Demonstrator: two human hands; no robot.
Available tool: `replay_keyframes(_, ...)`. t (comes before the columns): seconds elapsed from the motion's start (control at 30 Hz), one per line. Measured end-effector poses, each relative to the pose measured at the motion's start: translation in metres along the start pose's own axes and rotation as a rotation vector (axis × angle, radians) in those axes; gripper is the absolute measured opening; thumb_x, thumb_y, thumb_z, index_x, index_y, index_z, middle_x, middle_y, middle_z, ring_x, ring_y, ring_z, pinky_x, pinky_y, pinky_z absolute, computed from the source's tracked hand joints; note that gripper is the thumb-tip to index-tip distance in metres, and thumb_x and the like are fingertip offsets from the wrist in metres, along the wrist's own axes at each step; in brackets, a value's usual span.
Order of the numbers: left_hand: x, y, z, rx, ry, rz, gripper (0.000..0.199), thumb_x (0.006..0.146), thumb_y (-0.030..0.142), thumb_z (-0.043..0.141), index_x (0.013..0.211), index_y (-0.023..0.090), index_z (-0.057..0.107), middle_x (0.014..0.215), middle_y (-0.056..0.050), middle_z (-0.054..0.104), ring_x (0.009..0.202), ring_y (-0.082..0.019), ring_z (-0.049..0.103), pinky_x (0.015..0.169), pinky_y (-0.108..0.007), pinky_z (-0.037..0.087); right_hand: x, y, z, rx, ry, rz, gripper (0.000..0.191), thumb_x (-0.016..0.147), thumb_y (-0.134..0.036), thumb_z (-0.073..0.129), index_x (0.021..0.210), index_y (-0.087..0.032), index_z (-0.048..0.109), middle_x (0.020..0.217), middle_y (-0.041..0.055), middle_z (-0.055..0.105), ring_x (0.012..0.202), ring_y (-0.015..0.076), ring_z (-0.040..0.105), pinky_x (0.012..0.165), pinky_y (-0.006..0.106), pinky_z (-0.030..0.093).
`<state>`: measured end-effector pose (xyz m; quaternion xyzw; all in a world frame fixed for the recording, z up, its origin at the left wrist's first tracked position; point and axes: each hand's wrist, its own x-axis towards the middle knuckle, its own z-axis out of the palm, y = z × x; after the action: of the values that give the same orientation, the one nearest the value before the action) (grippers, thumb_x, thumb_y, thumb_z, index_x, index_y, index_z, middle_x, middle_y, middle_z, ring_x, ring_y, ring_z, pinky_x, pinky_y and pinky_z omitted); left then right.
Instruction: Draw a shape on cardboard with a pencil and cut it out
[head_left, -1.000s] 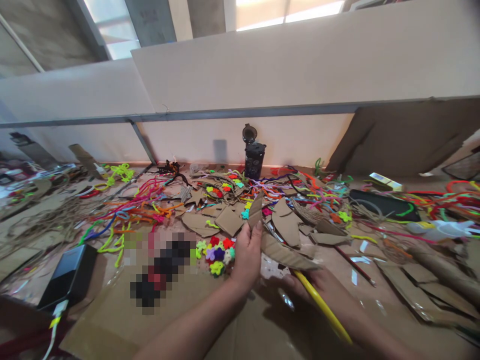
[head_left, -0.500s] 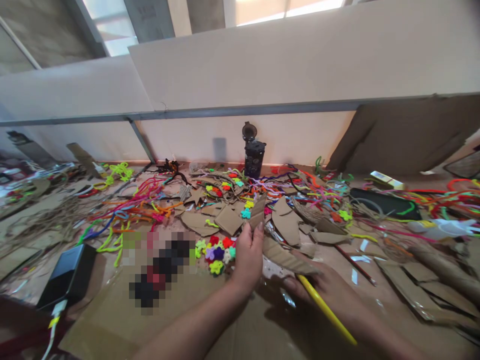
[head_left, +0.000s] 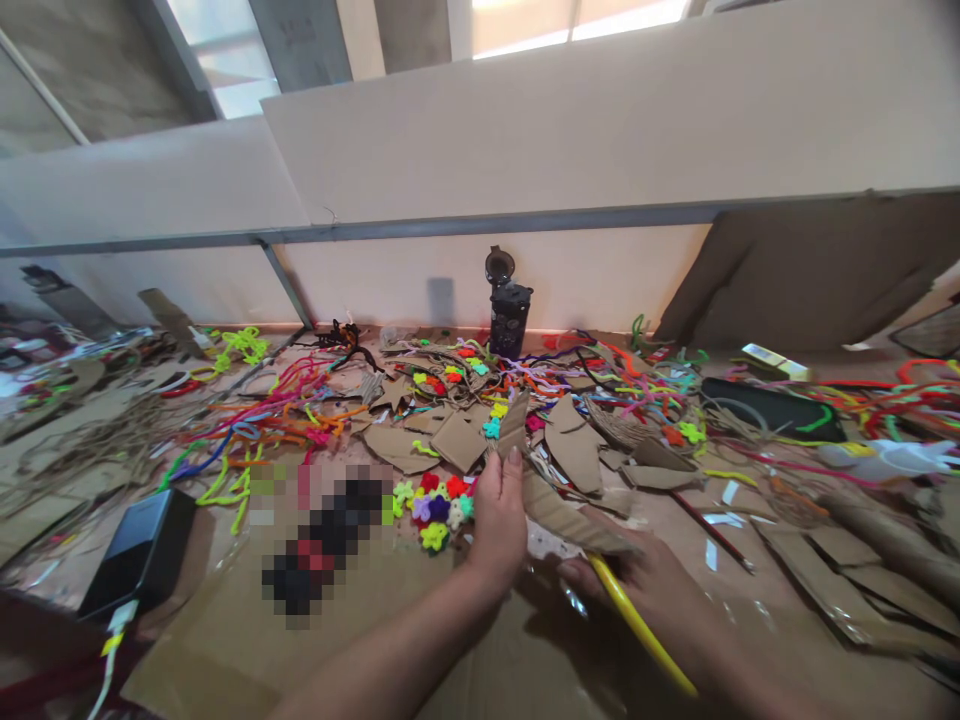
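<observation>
My left hand is closed on a curved brown cardboard piece, its thumb and fingertips near the upper end. The lower end of that piece reaches my right hand. Between the right thumb and fingers runs a yellow pipe cleaner, bending down toward the wrist. The right fingers are partly hidden behind the cardboard. Just left of my left hand sits a cluster of small, bright, flower-shaped pieces. Below both hands lies a large flat cardboard sheet.
Cardboard scraps and coloured pipe cleaners spread across the table. A black open-lidded bottle stands by the back panel. At left is a black power bank with a cable; at right lie a pencil and a glue bottle.
The free end of the yellow pipe cleaner has shifted slightly left and now looks more bent. My right hand has moved a little; the left keeps its hold on the cardboard.
</observation>
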<state>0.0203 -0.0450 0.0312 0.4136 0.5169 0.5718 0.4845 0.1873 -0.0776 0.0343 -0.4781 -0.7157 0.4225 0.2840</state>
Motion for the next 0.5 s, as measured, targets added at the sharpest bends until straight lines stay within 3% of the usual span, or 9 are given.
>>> replay_keyframes(0.13, -0.001, -0.001, 0.002, -0.020, 0.034, -0.012, 0.036, 0.094, 0.055, 0.056, 0.100, 0.021, 0.066, 0.110, -0.011, 0.074, 0.106, -0.025, 0.065, 0.095, -0.034, 0.049, -0.001, 0.005, 0.005, 0.027, 0.015, -0.006, 0.044, 0.085, -0.052, 0.070, 0.117, -0.022, 0.077, 0.098, 0.0066, 0.078, 0.090, 0.0307, 0.070, 0.081, 0.035, 0.055)
replay_keyframes(0.27, -0.003, -0.003, 0.005, -0.068, 0.046, -0.055, 0.044, 0.090, 0.062, 0.059, 0.096, 0.019, 0.068, 0.107, -0.013, 0.075, 0.106, -0.028, 0.066, 0.095, -0.037, 0.050, 0.002, 0.012, 0.012, -0.024, 0.032, 0.034, 0.042, 0.087, -0.057, 0.067, 0.101, -0.020, 0.082, 0.086, 0.0075, 0.077, 0.081, 0.0316, 0.069, 0.078, 0.040, 0.057)
replay_keyframes(0.4, -0.004, -0.005, 0.005, -0.146, 0.019, -0.073, 0.047, 0.088, 0.063, 0.062, 0.102, 0.018, 0.069, 0.112, -0.013, 0.075, 0.110, -0.029, 0.067, 0.100, -0.039, 0.049, 0.006, 0.011, 0.014, 0.027, 0.072, 0.008, 0.041, 0.084, -0.058, 0.070, 0.095, -0.020, 0.082, 0.090, 0.0106, 0.077, 0.090, 0.0359, 0.069, 0.087, 0.048, 0.056)
replay_keyframes(0.5, 0.000, -0.008, 0.003, -0.185, -0.001, -0.066, 0.046, 0.088, 0.061, 0.063, 0.105, 0.019, 0.070, 0.115, -0.012, 0.075, 0.113, -0.028, 0.066, 0.104, -0.040, 0.047, 0.007, 0.008, 0.010, 0.058, 0.053, 0.004, 0.040, 0.084, -0.057, 0.071, 0.090, -0.019, 0.081, 0.084, 0.0095, 0.075, 0.091, 0.0349, 0.069, 0.090, 0.047, 0.056)
